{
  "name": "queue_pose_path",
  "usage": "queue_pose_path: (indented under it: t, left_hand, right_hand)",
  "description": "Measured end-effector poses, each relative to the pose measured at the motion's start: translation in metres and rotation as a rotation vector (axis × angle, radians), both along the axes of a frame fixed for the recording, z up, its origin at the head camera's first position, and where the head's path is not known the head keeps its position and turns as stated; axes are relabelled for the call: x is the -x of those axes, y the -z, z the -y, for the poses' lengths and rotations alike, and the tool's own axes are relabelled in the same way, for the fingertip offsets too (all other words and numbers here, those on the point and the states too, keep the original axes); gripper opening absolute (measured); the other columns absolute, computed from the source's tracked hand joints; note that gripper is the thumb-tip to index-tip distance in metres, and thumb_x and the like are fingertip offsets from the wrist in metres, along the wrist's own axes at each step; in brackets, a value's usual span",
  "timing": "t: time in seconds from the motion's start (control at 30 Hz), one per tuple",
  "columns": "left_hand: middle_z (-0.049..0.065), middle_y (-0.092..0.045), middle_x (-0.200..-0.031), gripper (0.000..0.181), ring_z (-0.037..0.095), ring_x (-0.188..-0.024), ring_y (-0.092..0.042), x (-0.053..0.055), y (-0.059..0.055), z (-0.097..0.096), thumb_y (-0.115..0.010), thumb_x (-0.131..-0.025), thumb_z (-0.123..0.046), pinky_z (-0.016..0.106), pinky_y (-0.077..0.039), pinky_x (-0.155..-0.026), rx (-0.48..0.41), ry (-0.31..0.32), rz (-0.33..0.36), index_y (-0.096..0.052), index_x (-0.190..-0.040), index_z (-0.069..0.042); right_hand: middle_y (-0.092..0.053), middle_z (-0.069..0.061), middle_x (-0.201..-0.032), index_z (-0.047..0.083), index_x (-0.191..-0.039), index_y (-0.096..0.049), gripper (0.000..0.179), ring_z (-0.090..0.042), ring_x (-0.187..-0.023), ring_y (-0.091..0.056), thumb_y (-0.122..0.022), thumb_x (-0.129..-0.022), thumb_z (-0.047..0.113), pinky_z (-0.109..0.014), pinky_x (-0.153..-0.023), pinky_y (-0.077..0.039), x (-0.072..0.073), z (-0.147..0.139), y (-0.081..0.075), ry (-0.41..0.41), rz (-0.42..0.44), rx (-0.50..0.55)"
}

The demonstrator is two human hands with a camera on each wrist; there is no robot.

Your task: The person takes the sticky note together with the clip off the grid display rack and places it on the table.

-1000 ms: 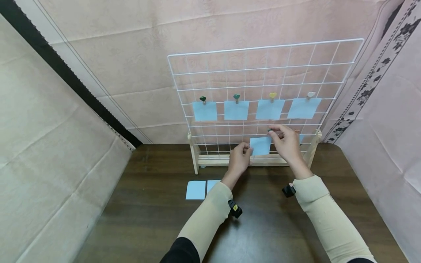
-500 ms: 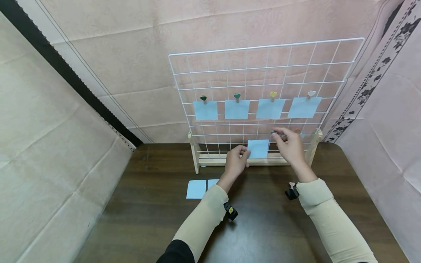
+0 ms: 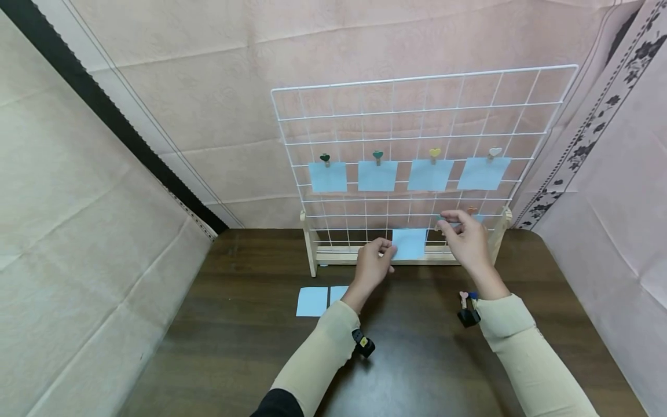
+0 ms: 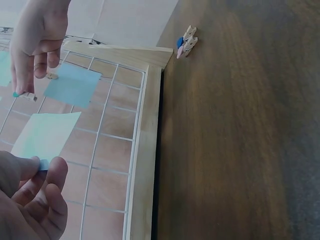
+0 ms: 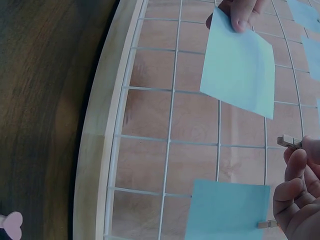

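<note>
Left hand [image 3: 372, 265] pinching a blue card [image 3: 409, 244], right hand [image 3: 468, 243] pinching a clothespin [image 5: 288, 142] — both near a wire grid [image 3: 424, 77]

Left sleeve [image 3: 315, 350] and right sleeve [image 3: 537, 359] both plain pale cream, slightly creased, wide cuffs [image 3: 504, 317]. Black fabric [image 3: 279, 403] shows below the cream on the left arm. Black boxy unit [image 3: 367, 347] at left cuff, yellow patch [image 3: 363, 341] on it, too small to read. Second black box [image 3: 468, 318] at right cuff. Left hand [image 3: 372, 263] and right hand [image 3: 469, 240] bare.

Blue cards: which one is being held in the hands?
The card pinched by the left hand; the others hang on the rack or lie on the table.
</note>
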State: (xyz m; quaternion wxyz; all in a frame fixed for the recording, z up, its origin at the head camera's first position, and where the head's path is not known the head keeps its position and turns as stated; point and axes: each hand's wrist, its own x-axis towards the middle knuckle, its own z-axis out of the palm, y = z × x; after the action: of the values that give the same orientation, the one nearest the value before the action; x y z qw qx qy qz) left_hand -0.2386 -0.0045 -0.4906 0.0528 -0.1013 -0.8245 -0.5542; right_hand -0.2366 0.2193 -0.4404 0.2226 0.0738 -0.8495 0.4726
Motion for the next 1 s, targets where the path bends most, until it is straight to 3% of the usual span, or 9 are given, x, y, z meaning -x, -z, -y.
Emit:
queue_pose_path:
  t: [0.17, 0.47, 0.7, 1.0]
  left_hand:
    - [0.008, -0.075, -0.094, 0.015, 0.009, -0.051, -0.065, -0.002, 0.005, 0.003, -0.067, -0.105, -0.014, 0.022, -0.049, -0.050, -0.008, -0.008, -0.018, -0.074, -0.108, -0.001]
    - [0.008, -0.075, -0.096, 0.018, 0.017, -0.057, -0.068, -0.009, 0.012, 0.013, -0.067, -0.105, -0.015, 0.023, -0.050, -0.053, -0.037, -0.007, -0.001, -0.075, -0.112, -0.001]
    - [0.005, -0.075, -0.096, 0.016, 0.014, -0.058, -0.067, -0.013, 0.015, 0.019, -0.068, -0.105, -0.016, 0.024, -0.054, -0.057, -0.030, -0.008, 0.032, -0.075, -0.111, -0.003]
    - [0.007, -0.078, -0.097, 0.016, 0.020, -0.059, -0.068, -0.016, 0.021, 0.022, -0.068, -0.105, -0.017, 0.023, -0.049, -0.052, -0.007, -0.006, 0.050, -0.076, -0.110, -0.003]
  right_hand:
    - [-0.072, -0.021, -0.090, -0.001, -0.125, -0.072, 0.028, -0.003, -0.063, -0.055, -0.065, -0.107, 0.019, -0.021, -0.047, -0.040, -0.003, -0.002, 0.003, -0.011, -0.005, 0.006]
    - [-0.072, -0.022, -0.092, -0.001, -0.125, -0.073, 0.028, -0.003, -0.063, -0.055, -0.064, -0.107, 0.019, -0.022, -0.047, -0.041, -0.008, -0.009, 0.014, -0.007, 0.011, 0.024]
    - [-0.072, -0.024, -0.093, -0.003, -0.126, -0.071, 0.029, -0.004, -0.064, -0.054, -0.064, -0.107, 0.017, -0.023, -0.048, -0.041, -0.013, -0.015, 0.022, 0.004, 0.031, 0.021]
    - [-0.073, -0.021, -0.100, -0.003, -0.126, -0.072, 0.027, -0.004, -0.064, -0.054, -0.065, -0.106, 0.014, -0.023, -0.047, -0.040, -0.016, -0.024, 0.031, 0.031, 0.031, 0.005]
